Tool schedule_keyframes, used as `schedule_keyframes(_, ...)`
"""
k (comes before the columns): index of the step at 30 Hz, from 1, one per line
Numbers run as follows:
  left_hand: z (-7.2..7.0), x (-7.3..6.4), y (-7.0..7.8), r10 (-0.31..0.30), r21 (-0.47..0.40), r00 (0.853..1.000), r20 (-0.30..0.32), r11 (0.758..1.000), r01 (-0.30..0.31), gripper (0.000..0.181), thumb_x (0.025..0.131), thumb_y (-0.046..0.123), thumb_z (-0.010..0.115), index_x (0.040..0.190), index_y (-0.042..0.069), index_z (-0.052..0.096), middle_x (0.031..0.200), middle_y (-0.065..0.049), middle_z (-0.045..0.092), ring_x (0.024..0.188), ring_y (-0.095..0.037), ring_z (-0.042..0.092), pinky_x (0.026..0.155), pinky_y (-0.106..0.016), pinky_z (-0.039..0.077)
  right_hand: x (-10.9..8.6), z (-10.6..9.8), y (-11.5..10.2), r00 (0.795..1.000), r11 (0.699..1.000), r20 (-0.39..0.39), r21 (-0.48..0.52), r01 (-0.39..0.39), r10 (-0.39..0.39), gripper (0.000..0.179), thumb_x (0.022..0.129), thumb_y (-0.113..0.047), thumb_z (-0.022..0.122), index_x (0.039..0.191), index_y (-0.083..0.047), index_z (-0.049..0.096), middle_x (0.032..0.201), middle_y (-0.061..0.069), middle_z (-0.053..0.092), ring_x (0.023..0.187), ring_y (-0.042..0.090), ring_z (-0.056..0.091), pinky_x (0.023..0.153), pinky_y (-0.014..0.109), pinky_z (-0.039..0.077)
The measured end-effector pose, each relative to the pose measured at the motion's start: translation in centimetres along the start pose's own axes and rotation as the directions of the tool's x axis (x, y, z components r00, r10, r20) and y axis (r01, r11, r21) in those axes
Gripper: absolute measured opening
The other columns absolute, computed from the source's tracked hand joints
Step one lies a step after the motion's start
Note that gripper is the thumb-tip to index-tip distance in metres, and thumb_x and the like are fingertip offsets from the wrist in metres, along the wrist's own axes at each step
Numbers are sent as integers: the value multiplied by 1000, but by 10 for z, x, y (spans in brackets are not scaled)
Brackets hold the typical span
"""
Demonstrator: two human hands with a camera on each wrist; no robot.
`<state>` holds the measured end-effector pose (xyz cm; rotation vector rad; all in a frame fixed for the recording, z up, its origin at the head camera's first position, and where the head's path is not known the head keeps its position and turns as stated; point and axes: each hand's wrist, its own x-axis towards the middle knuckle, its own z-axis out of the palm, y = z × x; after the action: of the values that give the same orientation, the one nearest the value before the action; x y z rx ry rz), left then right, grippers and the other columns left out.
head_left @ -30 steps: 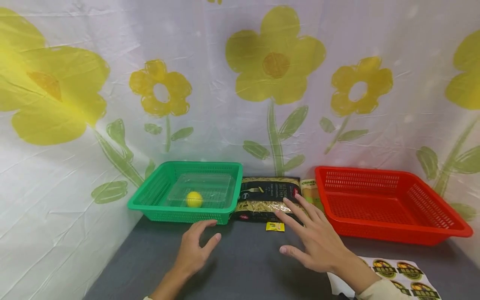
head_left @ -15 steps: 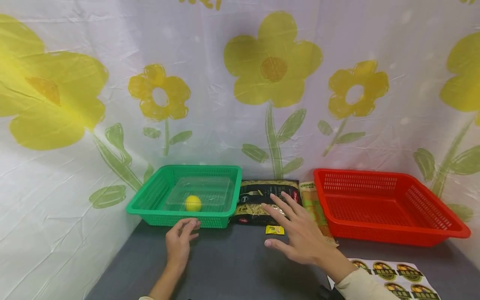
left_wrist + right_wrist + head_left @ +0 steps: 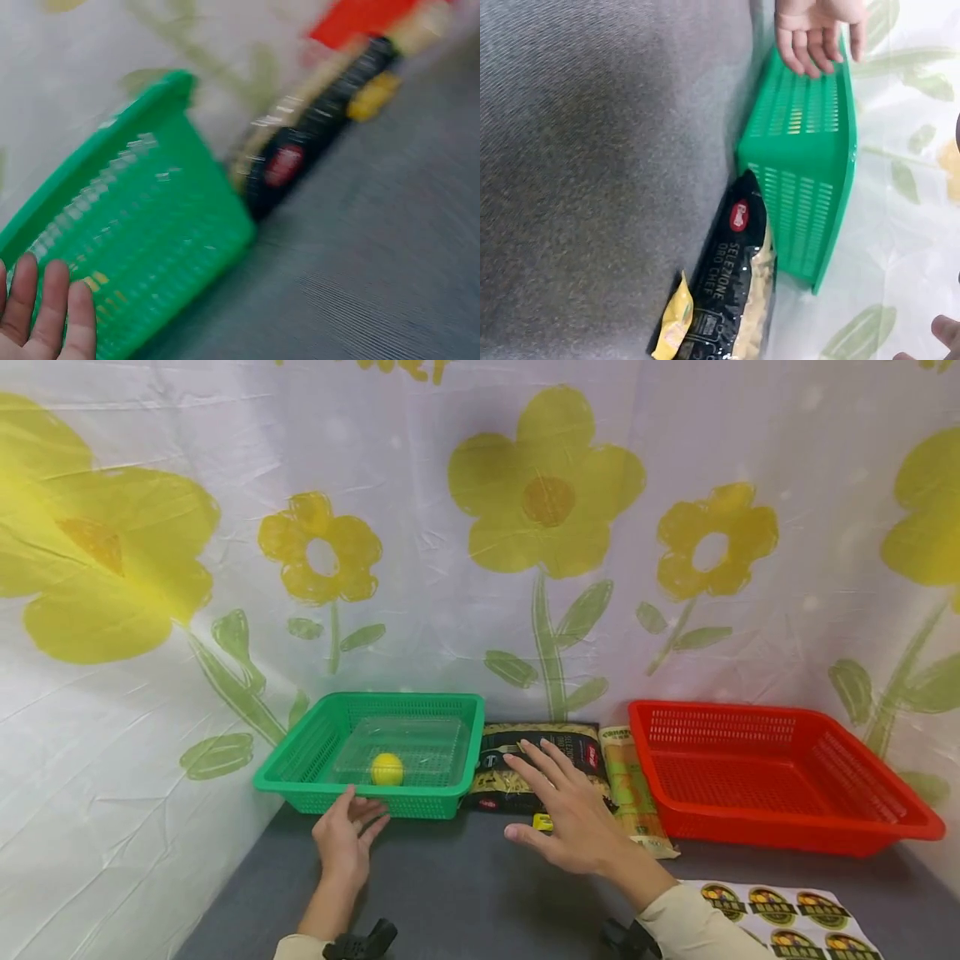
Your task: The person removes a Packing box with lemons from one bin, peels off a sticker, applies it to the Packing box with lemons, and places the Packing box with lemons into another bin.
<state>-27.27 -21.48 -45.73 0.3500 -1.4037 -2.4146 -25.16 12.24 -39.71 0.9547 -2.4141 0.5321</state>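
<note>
Green basket [image 3: 423, 805] on the tabletop [image 3: 457, 893] holds the yellow ball [image 3: 387, 769], presumably so it cannot roll off, and we note the left hand [image 3: 346, 839] loose at its near side, contact unclear, the right hand [image 3: 570, 818] spread near the pasta bag [image 3: 724, 266], gripping nothing.

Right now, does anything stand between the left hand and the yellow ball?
Yes: the near wall of the green basket stands between the left hand and the yellow ball. Whether the clear container also blocks, I cannot tell.
</note>
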Motion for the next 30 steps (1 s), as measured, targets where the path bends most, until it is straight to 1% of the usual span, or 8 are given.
schedule_keyframes(4, -5, 5, 7, -65, -138, 998, -28, 989, 60, 19, 101, 24, 64, 95, 9, 57, 84, -4, 70, 86, -22, 71, 94, -40, 58, 2, 2, 0, 1000, 1000, -10, 18, -4, 4, 84, 93, -62, 61, 162, -32, 24, 168, 0, 22, 154, 33, 19, 109, 71, 34)
schedule_keyframes(10, -2, 9, 15, -60, -273, 997, -37, 961, 48, 23, 99, 11, 67, 96, 10, 44, 95, -2, 60, 86, -18, 67, 101, -39, 54, 12, 1, 1, 1000, 1000, -12, 17, 16, -16, 83, 94, -62, 59, 162, -31, 24, 168, 0, 23, 154, 32, 20, 111, 68, 35)
schedule_keyframes(13, 0, 10, 14, -54, -311, 997, -59, 950, 33, 25, 98, 6, 66, 95, 11, 41, 101, -4, 53, 85, -17, 65, 98, -38, 55, 19, 1, 1, 1000, 1000, -7, 13, 24, -24, 83, 94, -62, 60, 162, -29, 25, 168, 1, 23, 154, 31, 21, 114, 65, 34)
schedule_keyframes(17, 0, 12, 11, -47, -348, 995, -92, 938, 12, 29, 95, 4, 70, 93, 11, 41, 102, -5, 52, 84, -19, 65, 94, -38, 57, 29, 4, -1, 1000, 999, 20, 39, -4, 3, 83, 94, -61, 61, 162, -29, 25, 168, 0, 22, 154, 29, 23, 115, 62, 34)
schedule_keyframes(22, -1, 15, 8, -23, -382, 993, -111, 924, -21, 35, 90, 3, 76, 91, 10, 41, 102, -8, 52, 81, -20, 65, 88, -39, 59, 41, 11, -4, 995, 986, 81, 152, -72, 60, 82, 95, -58, 62, 162, -31, 24, 168, -3, 20, 153, 27, 25, 114, 62, 35)
schedule_keyframes(26, 0, 16, 6, -14, -392, 994, -108, 920, -30, 35, 90, 2, 76, 91, 9, 41, 102, -8, 52, 79, -21, 65, 86, -39, 59, 52, 19, -7, 983, 944, 129, 287, -160, 128, 79, 98, -54, 61, 162, -32, 22, 169, -4, 17, 154, 27, 21, 115, 64, 32)
schedule_keyframes(28, 0, 15, 6, -9, -392, 994, -110, 919, -35, 35, 90, 2, 75, 92, 9, 41, 100, -8, 52, 78, -21, 65, 85, -39, 59, 58, 24, -10, 971, 902, 159, 367, -227, 180, 77, 99, -53, 60, 162, -34, 20, 169, -4, 16, 155, 25, 20, 117, 63, 30)
schedule_keyframes(30, 1, 15, 6, -1, -390, 993, -115, 920, -44, 34, 90, 1, 75, 93, 9, 41, 99, -8, 53, 77, -20, 66, 83, -38, 59, 65, 28, -14, 954, 842, 195, 453, -293, 228, 77, 99, -52, 59, 162, -35, 18, 169, -4, 16, 155, 24, 19, 118, 59, 30)
